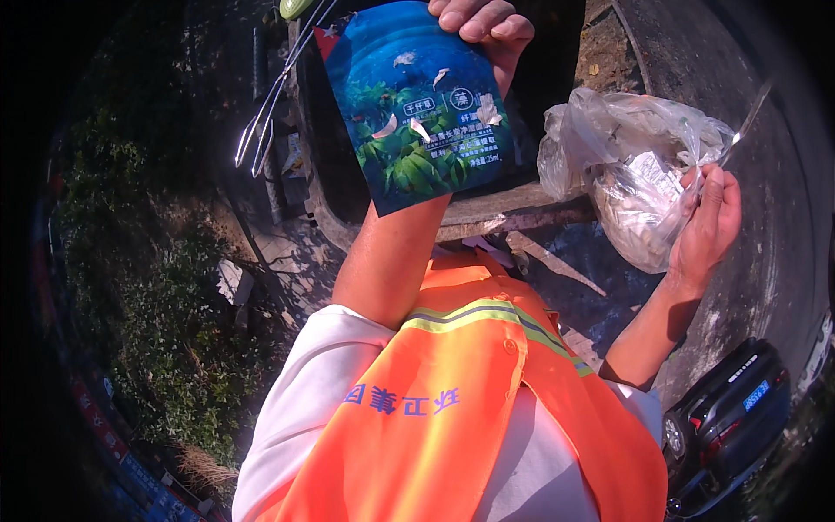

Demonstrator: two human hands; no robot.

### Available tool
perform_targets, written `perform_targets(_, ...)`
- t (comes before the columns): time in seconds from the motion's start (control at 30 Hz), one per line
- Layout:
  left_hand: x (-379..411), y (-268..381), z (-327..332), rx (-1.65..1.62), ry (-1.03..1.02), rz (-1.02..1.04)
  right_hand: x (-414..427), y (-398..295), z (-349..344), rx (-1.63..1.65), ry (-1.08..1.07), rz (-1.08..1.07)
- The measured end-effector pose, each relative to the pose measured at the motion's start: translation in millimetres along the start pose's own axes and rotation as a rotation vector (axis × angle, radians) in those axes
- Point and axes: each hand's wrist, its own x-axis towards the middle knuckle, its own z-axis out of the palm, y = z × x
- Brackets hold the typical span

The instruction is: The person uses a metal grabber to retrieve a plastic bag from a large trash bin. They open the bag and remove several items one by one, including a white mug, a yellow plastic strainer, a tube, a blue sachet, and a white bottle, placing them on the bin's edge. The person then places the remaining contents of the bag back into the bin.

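Observation:
At the top, my left hand (486, 26) grips the upper edge of a blue and green foil face-mask sachet (417, 156), which bears writing. Several pale, petal-like flakes (488, 111) show on its front. The sachet covers part of my left forearm. Over on the right, my right hand (708, 218) pinches the side of a translucent plastic bag (642, 209) with crumpled pale contents. A thin shiny strip (750, 121) sticks up by that hand; what it belongs to is unclear. Left of the sachet are wire metal tongs (277, 98) near a green handle (295, 6).
A dark open container with a worn rim (509, 207) stands before me, behind the sachet. Green shrubs (169, 326) and a pale block (233, 282) lie to the left. At lower right a black car (724, 411) stands on the paved road (776, 248). I wear an orange reflective vest (404, 450).

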Motion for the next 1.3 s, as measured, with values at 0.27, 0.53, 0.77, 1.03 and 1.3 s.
perform_targets(0.27, -1.5, 1.4, 3.1, 0.003, -0.001, 0.002, -0.1, -0.9, 0.6, -0.011, -0.01, 0.0)
perform_targets(0.53, -5.2, 2.3, 3.9, 0.002, 0.003, 0.011, 0.7, -0.5, 2.9, -0.012, 0.0, 0.009)
perform_targets(0.77, -3.9, 0.2, 5.9, 0.005, 0.001, 0.007, 1.7, -2.7, 1.8, -0.006, -0.004, 0.003)
perform_targets(1.03, -5.8, 0.0, 7.0, 0.006, 0.005, 0.005, -0.5, -3.0, 2.3, -0.01, -0.014, -0.008)
perform_targets(1.3, -8.5, 1.3, 7.9, 0.013, 0.005, 0.014, -2.5, -3.0, 4.7, -0.011, 0.0, 0.014)
